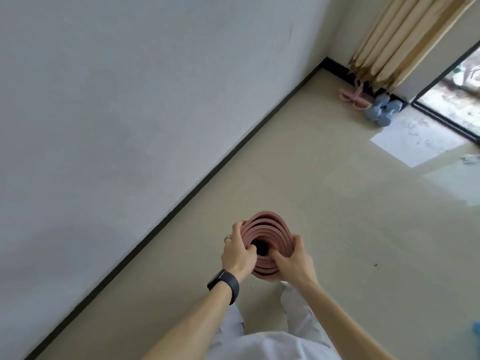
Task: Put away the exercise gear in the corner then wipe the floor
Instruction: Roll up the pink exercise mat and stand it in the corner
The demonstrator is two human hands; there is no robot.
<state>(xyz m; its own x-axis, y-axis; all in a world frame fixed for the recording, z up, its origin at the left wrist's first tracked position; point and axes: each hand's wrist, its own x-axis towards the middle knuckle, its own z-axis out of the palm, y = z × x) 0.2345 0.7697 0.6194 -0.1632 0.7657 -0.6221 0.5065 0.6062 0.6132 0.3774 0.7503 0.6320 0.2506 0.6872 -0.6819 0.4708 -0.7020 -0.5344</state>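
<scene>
A rolled pink exercise mat (267, 233) stands on end in front of me, and I look down into its spiral. My left hand (237, 252) grips the roll's left rim, thumb hooked into the centre hole. My right hand (292, 258) grips the right rim, fingers curled over the layers. Far off in the corner lie two blue dumbbells (381, 109) and a pink exercise gadget (355, 97) beneath the curtain.
A white wall (130, 100) with a black skirting board runs diagonally on the left. Beige curtains (405, 40) hang in the corner beside a glass door (457, 100). A small scrap (470, 159) lies on the beige floor at the right; something blue (476, 331) shows at the right edge.
</scene>
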